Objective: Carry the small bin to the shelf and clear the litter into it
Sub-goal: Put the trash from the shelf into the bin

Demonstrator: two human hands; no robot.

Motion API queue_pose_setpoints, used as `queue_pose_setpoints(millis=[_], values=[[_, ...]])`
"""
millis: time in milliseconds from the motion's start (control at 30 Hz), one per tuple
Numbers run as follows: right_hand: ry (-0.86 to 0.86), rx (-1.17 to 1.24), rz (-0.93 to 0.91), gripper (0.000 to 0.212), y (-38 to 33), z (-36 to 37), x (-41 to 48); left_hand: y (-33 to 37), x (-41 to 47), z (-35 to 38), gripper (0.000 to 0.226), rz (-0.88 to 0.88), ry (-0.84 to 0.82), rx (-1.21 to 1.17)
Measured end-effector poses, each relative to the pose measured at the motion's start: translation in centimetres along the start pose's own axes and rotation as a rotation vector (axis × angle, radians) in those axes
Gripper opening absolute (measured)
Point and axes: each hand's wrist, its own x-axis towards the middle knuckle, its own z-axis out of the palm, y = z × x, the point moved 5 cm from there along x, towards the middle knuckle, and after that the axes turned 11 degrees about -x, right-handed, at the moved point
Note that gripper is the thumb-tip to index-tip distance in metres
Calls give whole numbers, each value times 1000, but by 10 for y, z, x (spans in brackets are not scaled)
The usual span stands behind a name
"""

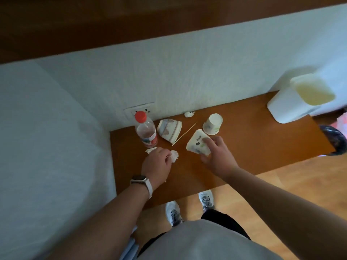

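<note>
Wooden shelf (244,147), strewn with litter: a person gathers rubbish two-handed, the left hand (157,162) curled round a crumpled tissue (174,155) beside the bottle (146,130), the right hand (217,156) pinching a flattened paper cup (197,145) between thumb and fingers. The small bin (293,107) stands open-mouthed at the shelf's far right end, apparently set within reach for the drop. A crushed cup (170,130), stick (185,133) and upturned cup (213,123) lie uncollected.

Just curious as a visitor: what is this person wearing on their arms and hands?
Both forearms are bare, no gloves. The left hand has a watch with a rounded pale metal case and white strap at its wrist. The right hand wears nothing.
</note>
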Motion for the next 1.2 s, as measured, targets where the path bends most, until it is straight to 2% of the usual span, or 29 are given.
queue_pose_setpoints(millis=[233, 400, 867, 1200], values=[[173, 40, 20, 57, 38, -50, -30, 68, 12, 8, 18, 129, 37, -41], [236, 115, 46, 55, 78, -80, -44, 121, 16, 21, 19, 147, 68, -26], [319, 221, 164, 57, 298, -166, -106, 336, 40, 139, 13, 252, 80, -17], [381, 234, 173, 53, 381, -214, -125, 418, 59, 179, 15, 333, 77, 25]])
